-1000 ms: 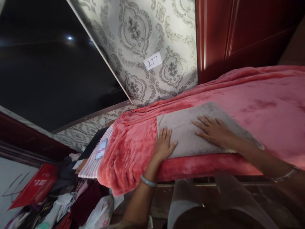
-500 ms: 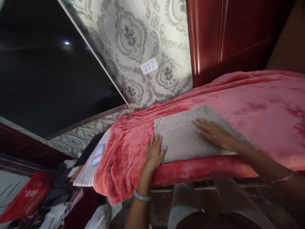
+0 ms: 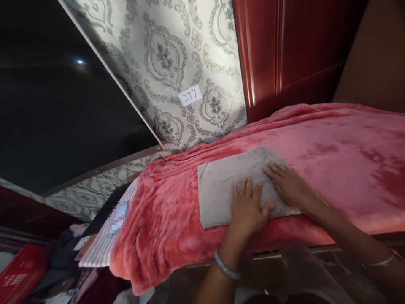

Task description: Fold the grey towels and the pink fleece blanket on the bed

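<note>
A grey, short-piled cloth, roughly rectangular, lies flat on a pink and red plush blanket. My left hand rests on the cloth's near middle with its fingers spread. To the right of it, my right hand lies stretched out over the cloth's right part and hides some of its right edge. Neither hand grasps anything. A pale bracelet circles my left wrist, and a thin band is on my right one.
A large dark screen stands at the left, before patterned wallpaper with a "277" label. Behind the blanket is a dark red panel. A striped cloth shows at the blanket's left end; a red box and clothes lie lower left.
My left hand has moved right, from the cloth's left edge onto its middle. My right hand stays on the right part. The camera view has shifted slightly.
</note>
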### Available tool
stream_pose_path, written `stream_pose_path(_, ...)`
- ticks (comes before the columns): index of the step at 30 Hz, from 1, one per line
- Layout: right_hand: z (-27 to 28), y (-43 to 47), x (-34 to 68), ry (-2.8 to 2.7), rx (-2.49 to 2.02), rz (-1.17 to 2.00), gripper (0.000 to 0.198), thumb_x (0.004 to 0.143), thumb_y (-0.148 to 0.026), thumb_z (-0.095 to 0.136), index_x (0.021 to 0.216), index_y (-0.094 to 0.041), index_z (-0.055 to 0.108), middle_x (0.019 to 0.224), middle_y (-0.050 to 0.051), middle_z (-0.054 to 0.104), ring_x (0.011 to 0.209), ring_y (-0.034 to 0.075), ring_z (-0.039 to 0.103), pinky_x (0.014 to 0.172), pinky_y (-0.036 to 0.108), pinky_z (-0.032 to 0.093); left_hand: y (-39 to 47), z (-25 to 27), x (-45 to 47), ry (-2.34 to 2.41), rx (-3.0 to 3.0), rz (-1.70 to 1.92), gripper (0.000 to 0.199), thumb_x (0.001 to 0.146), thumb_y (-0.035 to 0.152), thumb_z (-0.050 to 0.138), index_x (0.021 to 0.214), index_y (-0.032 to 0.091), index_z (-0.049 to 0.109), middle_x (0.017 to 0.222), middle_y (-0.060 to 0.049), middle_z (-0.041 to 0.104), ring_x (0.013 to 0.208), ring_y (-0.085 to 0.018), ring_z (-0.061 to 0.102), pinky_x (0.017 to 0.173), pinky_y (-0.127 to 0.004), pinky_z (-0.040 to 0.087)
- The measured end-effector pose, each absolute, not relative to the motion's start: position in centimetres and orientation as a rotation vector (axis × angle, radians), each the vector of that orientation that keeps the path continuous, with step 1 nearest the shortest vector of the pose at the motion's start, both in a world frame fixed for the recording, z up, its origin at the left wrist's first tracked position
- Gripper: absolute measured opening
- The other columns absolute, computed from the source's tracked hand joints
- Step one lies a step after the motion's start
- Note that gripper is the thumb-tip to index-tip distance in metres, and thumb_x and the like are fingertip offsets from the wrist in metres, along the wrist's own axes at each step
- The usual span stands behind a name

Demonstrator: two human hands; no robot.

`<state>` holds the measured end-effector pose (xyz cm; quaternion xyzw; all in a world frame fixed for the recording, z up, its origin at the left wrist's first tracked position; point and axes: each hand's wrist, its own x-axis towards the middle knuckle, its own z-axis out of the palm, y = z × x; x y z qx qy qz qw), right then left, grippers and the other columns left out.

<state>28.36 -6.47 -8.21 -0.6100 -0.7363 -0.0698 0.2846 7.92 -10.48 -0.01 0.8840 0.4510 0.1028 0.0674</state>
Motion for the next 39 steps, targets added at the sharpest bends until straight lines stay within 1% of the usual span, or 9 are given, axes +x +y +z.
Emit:
stream_pose_path(6,-8.2,-6.7,28.7,-1.955,-1.588,-0.185,0.058,0.094,-0.024,0.028,0.144,-0.016,0.058,0.149,0.013,0.050,0.141,0.032,0.043,0.117,0.058,0.036,-9.0,0.7,-1.2,1.861,2.348,0.255,0.066,0.099,0.045,0.045,0.159,0.019,0.035,0.169,-0.013,0.018,0.157,-0.032,0.014,0.126,-0.059,0.014)
stream_pose_path(10,-8.4,-6.7,28.6,-1.955,-1.584,-0.228,0.057,0.094,-0.024,0.029,0.142,-0.016,0.059,0.148,0.013,0.051,0.140,0.034,0.044,0.115,0.055,0.039,-8.5,-0.6,-4.7,1.892,2.209,0.366,0.063,0.099,0.037,0.041,0.160,0.020,0.032,0.170,-0.009,0.015,0.157,-0.029,0.016,0.126,-0.056,0.016)
stream_pose_path(13,-8.6,-6.6,28.6,-1.958,-1.589,-0.304,0.057,0.095,-0.025,0.027,0.141,-0.016,0.058,0.147,0.013,0.053,0.139,0.031,0.046,0.113,0.051,0.042,-8.4,-1.8,-5.1,1.845,2.173,0.564,0.061,0.098,0.035,0.043,0.157,0.022,0.037,0.169,-0.009,0.020,0.156,-0.026,0.019,0.127,-0.052,0.012)
stream_pose_path(17,-8.7,-6.4,28.6,-1.951,-1.617,-0.356,0.057,0.096,-0.024,0.026,0.140,-0.014,0.060,0.147,0.013,0.053,0.137,0.030,0.049,0.111,0.051,0.043,-8.6,-2.6,-5.0,1.819,2.111,0.756,0.060,0.096,0.035,0.046,0.154,0.018,0.044,0.168,-0.013,0.026,0.156,-0.026,0.022,0.128,-0.049,0.012)
stream_pose_path(24,-8.0,-6.0,28.3,-1.922,-1.651,-0.232,0.059,0.096,-0.030,0.025,0.141,-0.015,0.060,0.147,0.012,0.053,0.138,0.028,0.048,0.114,0.051,0.041,-8.5,-3.3,-5.8,1.786,1.990,1.021,0.053,0.091,0.034,0.053,0.142,0.019,0.058,0.155,-0.014,0.050,0.147,-0.028,0.040,0.125,-0.045,0.025)
stream_pose_path(28,-7.2,-6.3,27.9,-1.888,-1.725,-0.157,0.057,0.095,-0.029,0.028,0.141,-0.015,0.060,0.149,0.011,0.051,0.140,0.029,0.045,0.116,0.051,0.038,-7.1,-3.4,-6.2,1.769,1.731,1.229,0.057,0.086,0.031,0.059,0.140,0.012,0.057,0.145,-0.018,0.059,0.139,-0.029,0.051,0.120,-0.043,0.034)
stream_pose_path(33,-6.1,-6.9,27.3,-1.568,-2.008,-0.082,0.064,0.097,-0.041,0.035,0.149,-0.008,0.048,0.155,0.022,0.040,0.140,0.040,0.042,0.109,0.060,0.042,-4.8,-2.2,-6.4,1.671,1.494,1.201,0.062,0.080,0.026,0.065,0.138,0.008,0.055,0.146,-0.020,0.058,0.137,-0.029,0.053,0.117,-0.038,0.039)
stream_pose_path(36,-5.7,-7.2,27.1,-1.510,-2.056,-0.015,0.066,0.097,-0.041,0.036,0.152,-0.005,0.043,0.151,0.026,0.043,0.132,0.040,0.050,0.107,0.059,0.042,-3.8,-1.6,-6.1,1.583,1.424,1.191,0.064,0.080,0.027,0.066,0.141,0.011,0.053,0.149,-0.018,0.056,0.139,-0.027,0.052,0.117,-0.037,0.039)
stream_pose_path(39,-5.5,-7.3,27.0,-1.519,-2.024,-0.021,0.064,0.097,-0.041,0.035,0.152,-0.007,0.043,0.147,0.024,0.048,0.126,0.040,0.054,0.101,0.058,0.046,-3.4,-1.9,-5.8,1.604,1.451,1.225,0.065,0.080,0.028,0.067,0.141,0.014,0.053,0.152,-0.017,0.053,0.142,-0.026,0.048,0.119,-0.037,0.035)
